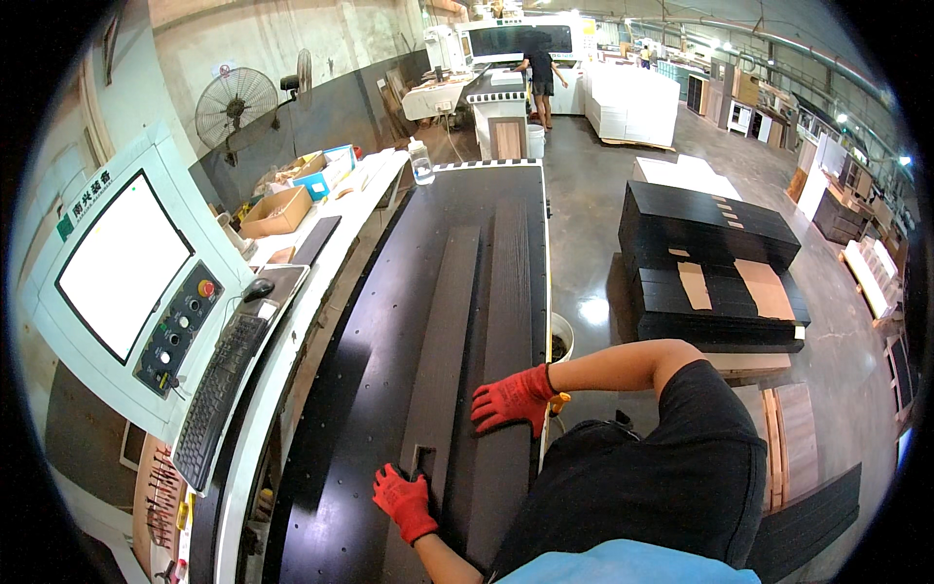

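Note:
Two long dark wood-grain boards lie side by side on the black machine bed (pixel 336 389). My left hand (pixel 404 504), in a red work glove, rests on the left board (pixel 443 331) at its near part. Its thumb is apart from the fingers, next to a small rectangular cutout (pixel 425 457) in that board. My right hand (pixel 513 400), also red-gloved, lies with fingers spread on the right board (pixel 510 292), close to the bed's right edge. Neither hand visibly lifts a board.
A control cabinet (pixel 126 273) with screen, keyboard (pixel 222 384) and mouse stands at left. Behind it, a bench holds a cardboard box (pixel 277 212) and a clear bottle (pixel 420 163). Stacked black panels (pixel 715 263) stand at right. A person (pixel 541 78) is at a far machine.

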Action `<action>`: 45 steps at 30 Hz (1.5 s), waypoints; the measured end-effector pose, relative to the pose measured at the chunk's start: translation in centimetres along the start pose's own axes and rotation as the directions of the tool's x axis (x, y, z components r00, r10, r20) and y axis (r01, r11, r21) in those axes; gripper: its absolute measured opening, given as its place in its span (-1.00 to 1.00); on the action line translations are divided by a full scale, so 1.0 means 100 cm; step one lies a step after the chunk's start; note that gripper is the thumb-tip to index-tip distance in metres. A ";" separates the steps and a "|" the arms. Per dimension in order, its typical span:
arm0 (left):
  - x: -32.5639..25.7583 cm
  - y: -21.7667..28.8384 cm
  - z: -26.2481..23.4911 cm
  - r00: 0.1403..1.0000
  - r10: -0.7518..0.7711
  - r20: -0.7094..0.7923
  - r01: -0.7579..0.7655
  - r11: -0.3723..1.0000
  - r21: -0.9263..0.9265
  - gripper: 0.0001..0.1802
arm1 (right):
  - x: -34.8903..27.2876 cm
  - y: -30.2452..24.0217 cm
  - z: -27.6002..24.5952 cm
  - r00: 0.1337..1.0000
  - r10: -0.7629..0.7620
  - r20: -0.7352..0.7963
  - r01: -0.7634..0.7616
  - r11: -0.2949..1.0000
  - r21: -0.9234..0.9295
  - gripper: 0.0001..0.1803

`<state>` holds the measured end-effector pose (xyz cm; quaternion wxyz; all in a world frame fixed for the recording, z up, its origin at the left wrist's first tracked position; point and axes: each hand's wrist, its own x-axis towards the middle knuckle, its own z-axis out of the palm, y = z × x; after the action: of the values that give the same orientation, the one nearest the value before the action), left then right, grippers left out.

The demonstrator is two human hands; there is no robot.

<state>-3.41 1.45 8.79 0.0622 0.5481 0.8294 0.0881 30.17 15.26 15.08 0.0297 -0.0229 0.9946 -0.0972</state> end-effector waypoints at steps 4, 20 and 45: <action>-0.001 0.001 0.000 1.000 -0.009 -0.001 0.009 1.000 -0.007 -0.14 | 0.000 0.000 0.001 1.000 -0.001 -0.006 0.001 1.000 0.000 0.41; 0.000 0.000 -0.001 1.000 -0.005 0.018 0.005 1.000 0.014 -0.15 | 0.000 0.002 0.004 0.999 -0.024 -0.025 0.023 1.000 -0.017 0.41; 0.001 -0.002 0.006 1.000 0.002 0.018 -0.002 1.000 -0.010 -0.12 | -0.002 0.000 0.005 0.999 -0.014 -0.042 0.013 1.000 -0.018 0.40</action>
<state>-3.47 1.55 8.14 0.0723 0.5495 0.8278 0.0872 30.38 15.17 14.60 0.0077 -0.0278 0.9956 -0.0889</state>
